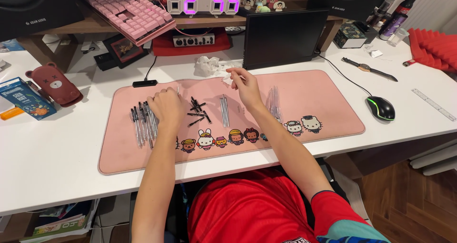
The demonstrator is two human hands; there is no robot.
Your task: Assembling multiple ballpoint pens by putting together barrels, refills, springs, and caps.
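Note:
My left hand (pixel 166 107) rests knuckles-up on a pink desk mat (pixel 304 88), over a row of assembled pens (pixel 143 121); what its fingers hold is hidden. My right hand (pixel 245 83) is raised near the mat's far edge, fingertips pinched on a small part too tiny to name. Between the hands lie several black pen tips (pixel 197 112) and a bundle of thin refills (pixel 224 111). A stack of clear pen barrels (pixel 273 102) lies right of my right wrist.
A crumpled tissue (pixel 209 64) and a dark monitor (pixel 283 36) stand behind the mat. A lit mouse (pixel 381 108), a wristwatch (pixel 369 68) and a ruler (pixel 434 105) lie to the right. A bear-shaped case (pixel 54 83) and a blue box (pixel 26 98) sit left.

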